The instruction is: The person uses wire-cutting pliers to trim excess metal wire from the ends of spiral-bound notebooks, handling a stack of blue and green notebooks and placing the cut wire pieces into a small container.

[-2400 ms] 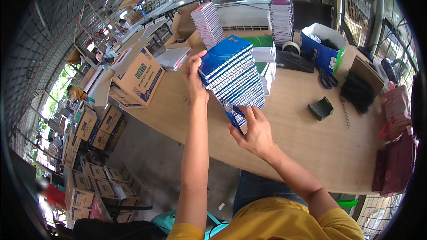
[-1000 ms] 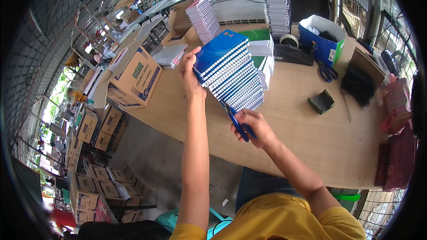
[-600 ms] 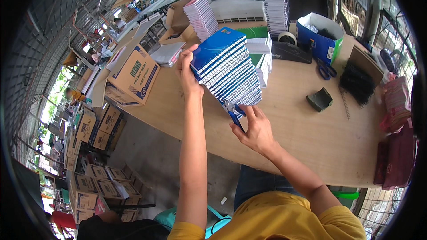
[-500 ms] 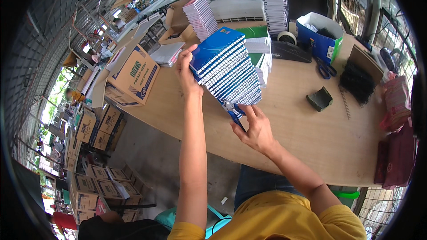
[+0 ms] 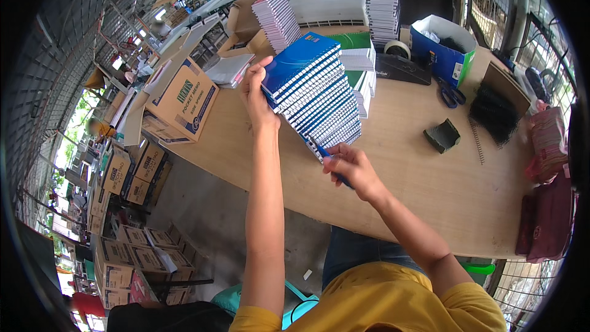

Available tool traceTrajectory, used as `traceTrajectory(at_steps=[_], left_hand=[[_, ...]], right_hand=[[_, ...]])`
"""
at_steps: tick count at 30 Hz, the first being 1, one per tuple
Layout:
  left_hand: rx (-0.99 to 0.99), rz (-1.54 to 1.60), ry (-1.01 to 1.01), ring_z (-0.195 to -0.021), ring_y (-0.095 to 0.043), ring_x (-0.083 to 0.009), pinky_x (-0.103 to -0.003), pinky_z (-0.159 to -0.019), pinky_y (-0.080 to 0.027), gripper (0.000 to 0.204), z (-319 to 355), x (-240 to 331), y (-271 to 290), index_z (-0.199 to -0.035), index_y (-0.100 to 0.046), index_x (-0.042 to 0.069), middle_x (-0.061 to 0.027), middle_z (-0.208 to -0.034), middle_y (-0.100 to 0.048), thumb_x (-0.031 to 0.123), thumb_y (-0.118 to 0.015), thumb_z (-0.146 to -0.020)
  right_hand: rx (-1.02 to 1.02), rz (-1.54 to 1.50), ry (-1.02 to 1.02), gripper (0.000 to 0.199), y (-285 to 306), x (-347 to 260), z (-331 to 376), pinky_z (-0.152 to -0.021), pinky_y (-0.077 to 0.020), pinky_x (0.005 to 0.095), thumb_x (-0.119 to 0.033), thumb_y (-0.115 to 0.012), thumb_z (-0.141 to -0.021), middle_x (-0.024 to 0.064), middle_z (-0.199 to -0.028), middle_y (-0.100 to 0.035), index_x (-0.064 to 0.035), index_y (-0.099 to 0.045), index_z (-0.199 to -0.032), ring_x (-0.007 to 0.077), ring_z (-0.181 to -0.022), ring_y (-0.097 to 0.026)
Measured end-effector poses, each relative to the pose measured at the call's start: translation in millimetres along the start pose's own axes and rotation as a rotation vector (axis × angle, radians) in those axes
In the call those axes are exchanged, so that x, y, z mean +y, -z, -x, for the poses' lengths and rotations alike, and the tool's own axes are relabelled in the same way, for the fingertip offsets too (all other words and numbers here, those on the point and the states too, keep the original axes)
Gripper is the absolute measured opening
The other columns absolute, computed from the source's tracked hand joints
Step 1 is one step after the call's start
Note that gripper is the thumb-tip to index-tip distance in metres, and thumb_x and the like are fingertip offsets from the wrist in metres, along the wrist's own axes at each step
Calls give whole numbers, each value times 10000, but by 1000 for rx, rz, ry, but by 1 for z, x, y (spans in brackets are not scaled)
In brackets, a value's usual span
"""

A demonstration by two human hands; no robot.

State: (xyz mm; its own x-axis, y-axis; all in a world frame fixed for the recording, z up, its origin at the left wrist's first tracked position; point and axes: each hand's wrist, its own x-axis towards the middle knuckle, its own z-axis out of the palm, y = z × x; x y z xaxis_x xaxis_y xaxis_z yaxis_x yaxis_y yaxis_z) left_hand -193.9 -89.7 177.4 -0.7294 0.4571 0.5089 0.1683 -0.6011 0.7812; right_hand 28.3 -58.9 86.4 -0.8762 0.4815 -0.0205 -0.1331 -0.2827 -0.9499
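Note:
A tilted stack of blue spiral-bound notebooks (image 5: pixel 307 55) stands over the table with its wire-bound edges facing me. My left hand (image 5: pixel 258 95) is closed on the stack's left side, thumb near the top cover. Low on the bound edges, my right hand (image 5: pixel 356 172) grips blue-handled pliers (image 5: pixel 320 149). Their tip is at the lower notebooks' spirals; whether the jaws bite on a wire is too small to tell. Behind the stack lie white-paged notebooks with green covers (image 5: pixel 353 42).
Two tall notebook piles (image 5: pixel 276 21) (image 5: pixel 382 12) stand at the back. Rightward are a blue box (image 5: pixel 458 64), scissors (image 5: pixel 452 93), a small dark green block-shaped holder (image 5: pixel 441 136), black spiral wires (image 5: pixel 493 117) and a maroon bag (image 5: pixel 546 218). A cardboard carton (image 5: pixel 181 101) sits left.
My right hand has shifted slightly down and turned, so the pliers now lie at a different angle against the spirals. The left hand and the stack have barely moved.

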Motion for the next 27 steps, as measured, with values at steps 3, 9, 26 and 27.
traceTrajectory(at_steps=[3, 9, 26, 27], left_hand=[[-4, 26, 5, -1010, -648, -225, -350, -891, -548, 318, -2, -2, 6, -1133, -620, -9, -131, -1120, -647, 212, -510, -934], [29, 151, 23, -909, -631, -121, -279, -821, -522, 155, 0, -1, 0, -938, -682, 38, -80, -1081, -702, 143, -569, -922], [21, 115, 27, -939, -634, -126, -284, -847, -523, 179, 0, 0, 0, -954, -685, 53, -79, -1133, -693, 174, -553, -948], [15, 115, 34, -939, -634, -125, -283, -847, -522, 177, 1, 1, -1, -954, -686, 52, -78, -1133, -693, 170, -554, -947]], right_hand=[[214, 737, 442, 438, -5, 6, 14, -737, -508, 421, -265, -708, -832, 165, -912, -629, 2, -556, -1145, 304, -832, -631], [292, 952, 584, 448, -7, 14, 14, -744, -510, 452, -250, -723, -812, 179, -968, -623, -3, -547, -1142, 359, -865, -622], [337, 970, 631, 466, -5, 19, 14, -769, -518, 456, -256, -733, -812, 218, -981, -635, 16, -545, -1141, 374, -859, -629], [297, 894, 570, 441, -4, 20, 14, -734, -521, 440, -252, -724, -825, 211, -962, -642, 20, -550, -1126, 357, -816, -632]])
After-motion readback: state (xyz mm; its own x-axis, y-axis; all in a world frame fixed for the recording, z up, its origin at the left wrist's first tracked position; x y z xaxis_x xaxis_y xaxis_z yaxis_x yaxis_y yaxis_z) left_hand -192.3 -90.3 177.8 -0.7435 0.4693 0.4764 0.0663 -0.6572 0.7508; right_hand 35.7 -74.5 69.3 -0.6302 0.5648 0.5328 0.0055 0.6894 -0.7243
